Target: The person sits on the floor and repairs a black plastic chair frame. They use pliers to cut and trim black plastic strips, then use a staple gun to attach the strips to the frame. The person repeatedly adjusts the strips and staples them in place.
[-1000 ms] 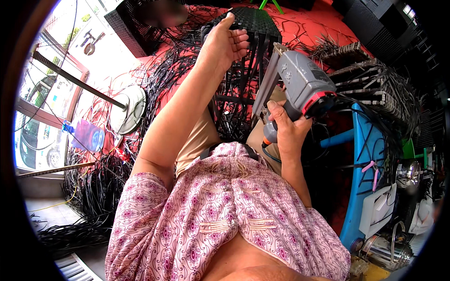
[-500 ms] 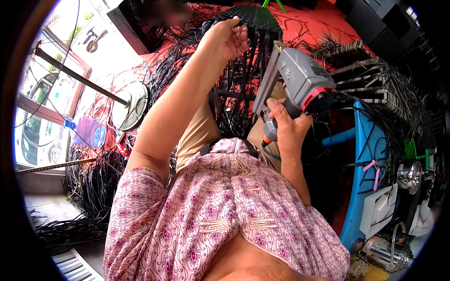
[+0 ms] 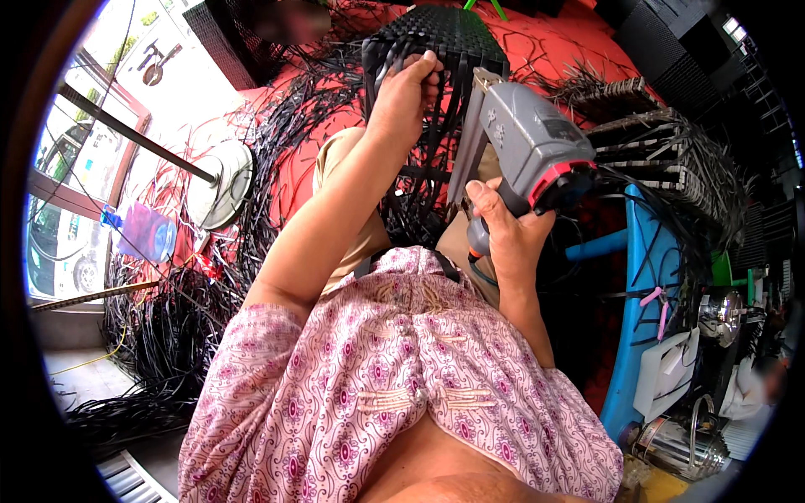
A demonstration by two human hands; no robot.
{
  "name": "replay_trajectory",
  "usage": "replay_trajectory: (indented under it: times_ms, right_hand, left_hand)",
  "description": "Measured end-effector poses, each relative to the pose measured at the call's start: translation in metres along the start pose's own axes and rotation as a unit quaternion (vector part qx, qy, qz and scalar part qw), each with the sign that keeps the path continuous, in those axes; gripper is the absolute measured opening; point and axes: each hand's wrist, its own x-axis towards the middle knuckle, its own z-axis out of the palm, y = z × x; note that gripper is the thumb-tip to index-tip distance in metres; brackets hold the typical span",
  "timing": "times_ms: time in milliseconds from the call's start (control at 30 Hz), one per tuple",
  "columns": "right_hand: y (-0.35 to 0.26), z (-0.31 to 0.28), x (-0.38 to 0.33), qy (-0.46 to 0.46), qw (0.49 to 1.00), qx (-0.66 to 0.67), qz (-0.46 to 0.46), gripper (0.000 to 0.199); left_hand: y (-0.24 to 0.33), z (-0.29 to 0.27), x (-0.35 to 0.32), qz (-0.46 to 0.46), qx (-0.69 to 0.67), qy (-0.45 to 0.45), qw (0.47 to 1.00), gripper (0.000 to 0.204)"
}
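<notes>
black boxy woven frame (image 3: 440,32) sits top-centre in my remote view. to its lower right i see a grey pistol-shaped nail gun (image 3: 541,138), the right hand (image 3: 515,233) clamped around it. the left hand (image 3: 404,102) is curled at the frame's near edge; i cannot tell whether it pinches flat black strips (image 3: 455,80).

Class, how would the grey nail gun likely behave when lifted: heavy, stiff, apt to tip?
The grey nail gun is probably heavy for its size, given its bulky body. It looks stiff, its long rail running straight. It may tip, most bulk lying beyond the right hand.
</notes>
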Motion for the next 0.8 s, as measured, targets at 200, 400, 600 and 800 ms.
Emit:
replay_trajectory:
  times_ms: [200,400,600,800]
  right_hand:
    - [0.013,0.008,0.015,-0.032,0.997,-0.067,-0.023,0.018]
    - [0.014,0.024,0.022,-0.031,0.996,-0.079,0.003,0.02]
    - [0.017,0.035,0.027,-0.045,0.995,-0.085,0.034,0.026]
    - [0.038,0.039,0.035,-0.021,0.993,-0.114,-0.033,0.018]
  left_hand:
    - [-0.018,-0.006,0.004,0.095,0.04,0.0,0.995,0.024]
    - [-0.028,-0.011,0.015,0.077,-0.022,-0.016,0.997,0.019]
    - [-0.027,-0.012,0.016,0.108,-0.004,-0.071,0.992,0.022]
    - [-0.023,-0.014,0.014,0.114,0.026,-0.061,0.991,0.021]
